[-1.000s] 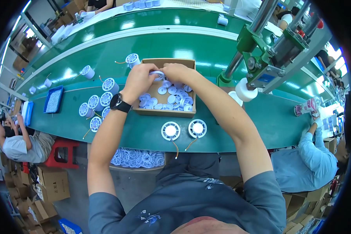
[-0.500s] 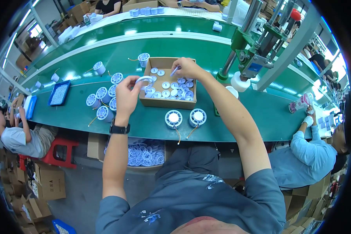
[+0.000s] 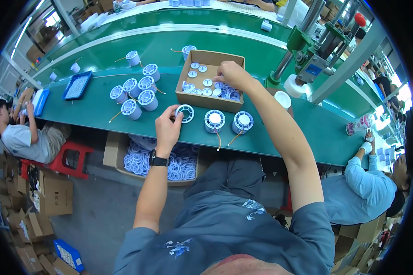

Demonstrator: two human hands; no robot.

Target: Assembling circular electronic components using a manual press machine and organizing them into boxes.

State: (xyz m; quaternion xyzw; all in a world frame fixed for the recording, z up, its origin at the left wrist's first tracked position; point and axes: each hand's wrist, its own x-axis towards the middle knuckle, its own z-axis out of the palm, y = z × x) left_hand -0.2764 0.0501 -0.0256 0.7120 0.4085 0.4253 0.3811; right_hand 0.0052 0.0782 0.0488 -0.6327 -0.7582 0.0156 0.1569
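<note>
White ring (image 3: 192,114) now clearing box (image 3: 209,101) toward seven o'clock, left hand (image 3: 168,124) pinching it; right hand (image 3: 234,74), grip unclear, reaching discs (image 3: 207,83): hands seemingly splitting work.

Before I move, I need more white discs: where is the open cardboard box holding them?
In the head view, the cardboard box sits upper centre on the green bench, left of the green press, with the right hand over it.
</note>
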